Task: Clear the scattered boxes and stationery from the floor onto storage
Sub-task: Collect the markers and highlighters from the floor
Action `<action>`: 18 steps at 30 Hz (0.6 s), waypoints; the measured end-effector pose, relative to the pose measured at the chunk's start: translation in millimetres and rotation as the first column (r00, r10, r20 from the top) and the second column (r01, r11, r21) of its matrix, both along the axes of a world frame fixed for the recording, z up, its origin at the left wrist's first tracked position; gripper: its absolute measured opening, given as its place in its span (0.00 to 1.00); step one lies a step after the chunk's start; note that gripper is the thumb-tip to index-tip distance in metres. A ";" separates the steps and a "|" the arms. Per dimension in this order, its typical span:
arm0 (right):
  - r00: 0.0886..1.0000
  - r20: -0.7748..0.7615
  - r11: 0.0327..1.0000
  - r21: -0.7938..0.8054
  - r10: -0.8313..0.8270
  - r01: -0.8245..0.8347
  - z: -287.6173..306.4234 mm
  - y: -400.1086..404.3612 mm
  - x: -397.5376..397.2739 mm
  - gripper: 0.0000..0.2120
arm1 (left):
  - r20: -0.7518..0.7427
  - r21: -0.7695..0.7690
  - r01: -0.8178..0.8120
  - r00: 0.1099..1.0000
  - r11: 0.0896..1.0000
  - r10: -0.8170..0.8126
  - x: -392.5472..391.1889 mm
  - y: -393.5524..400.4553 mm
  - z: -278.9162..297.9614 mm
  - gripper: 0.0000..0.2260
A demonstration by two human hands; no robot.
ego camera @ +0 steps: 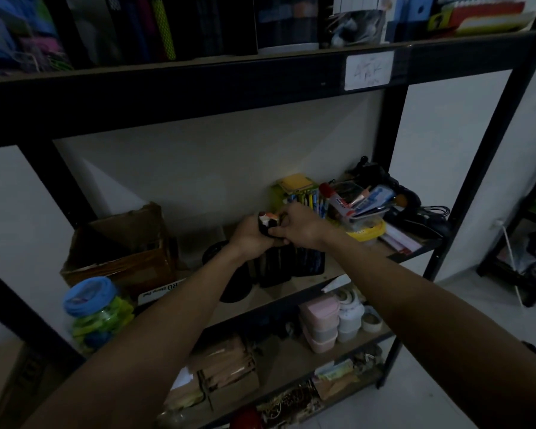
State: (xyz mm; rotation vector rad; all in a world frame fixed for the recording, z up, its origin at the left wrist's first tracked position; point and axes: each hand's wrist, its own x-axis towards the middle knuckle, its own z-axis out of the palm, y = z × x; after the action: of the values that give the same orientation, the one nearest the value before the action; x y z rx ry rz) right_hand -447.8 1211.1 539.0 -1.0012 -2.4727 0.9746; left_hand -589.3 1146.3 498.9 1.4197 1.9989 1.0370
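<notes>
A dim black rack (198,97) stands against a white wall. Over its middle shelf (291,292), the left hand (248,238) and right hand (300,226) meet, fingers curled round one small dark item (266,224). It stands roughly upright between them, above dark cases (288,264), equally near both hands.

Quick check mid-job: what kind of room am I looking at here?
Probably a storeroom or supply corner for office stationery. A black metal rack stands against a white wall, a tub of pens sits on the shelf behind the hands, and tape rolls are stacked on the shelf below.
</notes>
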 end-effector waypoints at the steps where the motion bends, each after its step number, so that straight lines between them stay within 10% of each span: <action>1: 1.000 0.003 1.000 -0.002 -0.015 0.015 1.6 0.3 -0.6 0.13 | 0.038 0.016 -0.009 0.999 1.000 0.008 0.8 -4.3 7.0 0.25; 11: 0.992 -0.090 0.995 0.044 -0.089 0.093 20.4 -14.5 22.2 0.13 | 0.041 0.042 -0.041 0.998 0.998 0.040 -22.6 -31.2 29.9 0.42; 18: 0.971 -0.170 0.984 0.033 -0.168 0.177 5.0 -51.7 61.3 0.06 | -0.136 0.368 -0.115 0.975 0.923 0.176 -3.7 -68.2 45.2 0.18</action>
State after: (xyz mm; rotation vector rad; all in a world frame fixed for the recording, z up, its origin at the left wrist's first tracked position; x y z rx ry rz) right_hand -386.5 1159.3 544.0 -1.0533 -2.2209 0.9000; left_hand -593.0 1078.1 544.1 1.6051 2.1401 1.4538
